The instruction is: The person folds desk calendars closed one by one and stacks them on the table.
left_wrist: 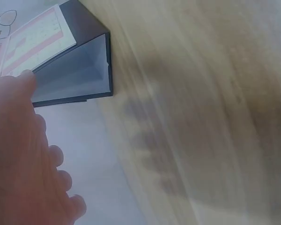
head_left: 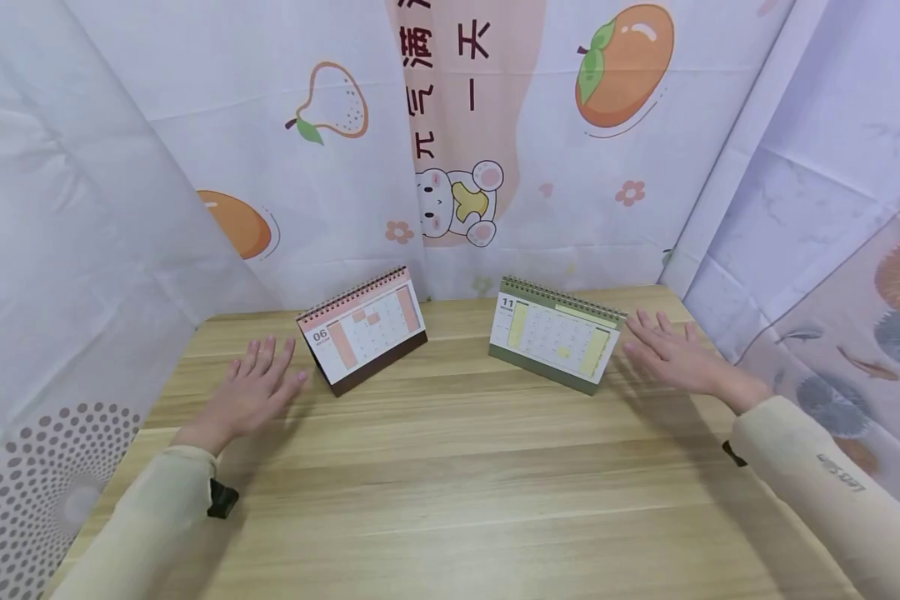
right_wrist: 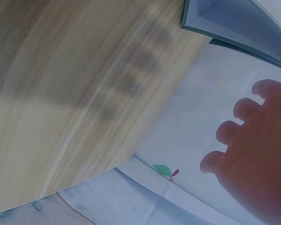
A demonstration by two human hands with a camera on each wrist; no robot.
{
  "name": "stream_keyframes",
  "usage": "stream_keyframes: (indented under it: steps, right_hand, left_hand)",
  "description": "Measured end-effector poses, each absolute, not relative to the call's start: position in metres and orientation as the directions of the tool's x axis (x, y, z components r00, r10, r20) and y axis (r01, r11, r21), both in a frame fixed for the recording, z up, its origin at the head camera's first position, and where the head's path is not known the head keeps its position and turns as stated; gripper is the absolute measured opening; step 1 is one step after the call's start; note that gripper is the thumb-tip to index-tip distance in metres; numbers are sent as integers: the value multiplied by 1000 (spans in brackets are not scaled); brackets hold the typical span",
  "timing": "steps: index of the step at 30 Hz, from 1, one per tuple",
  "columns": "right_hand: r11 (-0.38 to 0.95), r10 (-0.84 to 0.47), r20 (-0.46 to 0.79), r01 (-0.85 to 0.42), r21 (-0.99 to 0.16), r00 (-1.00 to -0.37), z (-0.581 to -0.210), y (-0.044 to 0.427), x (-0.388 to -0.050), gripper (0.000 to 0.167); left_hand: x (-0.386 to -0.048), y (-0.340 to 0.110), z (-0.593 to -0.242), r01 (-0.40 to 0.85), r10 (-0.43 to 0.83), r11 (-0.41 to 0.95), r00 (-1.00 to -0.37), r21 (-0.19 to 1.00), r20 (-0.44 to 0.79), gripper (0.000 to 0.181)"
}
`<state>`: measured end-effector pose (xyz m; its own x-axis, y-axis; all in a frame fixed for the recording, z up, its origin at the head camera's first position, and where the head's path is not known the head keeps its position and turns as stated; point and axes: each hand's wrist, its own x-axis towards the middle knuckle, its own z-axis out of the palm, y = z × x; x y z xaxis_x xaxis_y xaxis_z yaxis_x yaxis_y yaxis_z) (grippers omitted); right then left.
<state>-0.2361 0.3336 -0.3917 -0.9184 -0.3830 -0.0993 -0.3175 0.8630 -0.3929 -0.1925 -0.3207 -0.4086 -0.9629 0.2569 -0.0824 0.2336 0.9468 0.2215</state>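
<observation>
Two spiral-bound desk calendars stand upright on the wooden table. A pink calendar (head_left: 367, 332) marked 06 with a dark brown base is on the left; a green calendar (head_left: 555, 333) marked 11 is on the right. Both are turned slightly inward. My left hand (head_left: 251, 392) hovers palm down just left of the pink calendar, fingers spread and holding nothing. Beside the green calendar's right edge is my right hand (head_left: 675, 358), its fingers extended. In the left wrist view the pink calendar's hollow triangular side (left_wrist: 79, 70) shows. Whether the right fingertips touch the green calendar, I cannot tell.
The light wooden table (head_left: 450, 483) reaches back to a white curtain (head_left: 270, 100) printed with fruit, a cartoon animal and writing. More patterned cloth (head_left: 832, 208) hangs along the right side, and dotted cloth (head_left: 52, 467) along the left.
</observation>
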Motion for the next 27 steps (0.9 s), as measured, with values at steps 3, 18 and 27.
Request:
stream_keyframes:
  steps: [3,18,27]
  right_hand:
    - [855,-378,-105,-304,-420,-920,-388,333,-236,72]
    - [819,-392,-75,-311,-482,-917,-366,337,-238,68]
    - [837,-381,-98,-299,-458,-919,-353,337,-241,69]
  left_hand:
    - [-195,-321,-405,232,254,946,-964,226,-72,76]
    - [-211,-309,-365,264,285,849,-958,457,25,81]
    - [-215,-293,-326,251,285,747,-958,616,44,78]
